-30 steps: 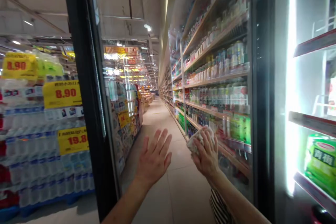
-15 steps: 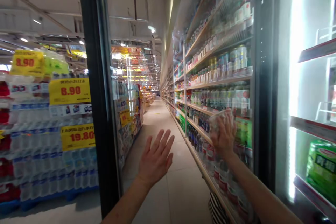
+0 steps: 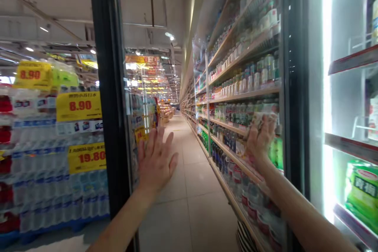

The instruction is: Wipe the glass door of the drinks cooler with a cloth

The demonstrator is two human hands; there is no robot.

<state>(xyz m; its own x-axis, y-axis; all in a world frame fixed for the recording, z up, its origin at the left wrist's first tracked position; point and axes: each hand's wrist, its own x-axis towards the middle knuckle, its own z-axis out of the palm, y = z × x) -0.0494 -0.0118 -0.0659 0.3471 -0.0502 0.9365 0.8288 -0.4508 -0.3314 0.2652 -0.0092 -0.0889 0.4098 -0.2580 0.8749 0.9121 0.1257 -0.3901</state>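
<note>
My right hand [image 3: 261, 138] presses a crumpled whitish cloth [image 3: 269, 117] against the glass door [image 3: 201, 189], towards its right side. The fingers are bent over the cloth and partly smeared by motion. Farther left, my left hand [image 3: 156, 161] is held up with its fingers spread and nothing in it. Its palm faces the glass near the dark left door frame [image 3: 110, 86]; whether it touches the pane I cannot tell.
Shelves of bottles and cans [image 3: 242, 98] show through the glass on the right. Beyond the right door frame [image 3: 295, 98] is a lit cooler holding a green package [image 3: 363, 189]. Stacked water bottles [image 3: 47, 181] with yellow price signs [image 3: 79, 106] stand left. A tiled aisle [image 3: 174, 189] runs ahead.
My left hand has moved left towards the left door frame, still spread. My right hand has shifted slightly right and up with the cloth. The view has turned a little.
</note>
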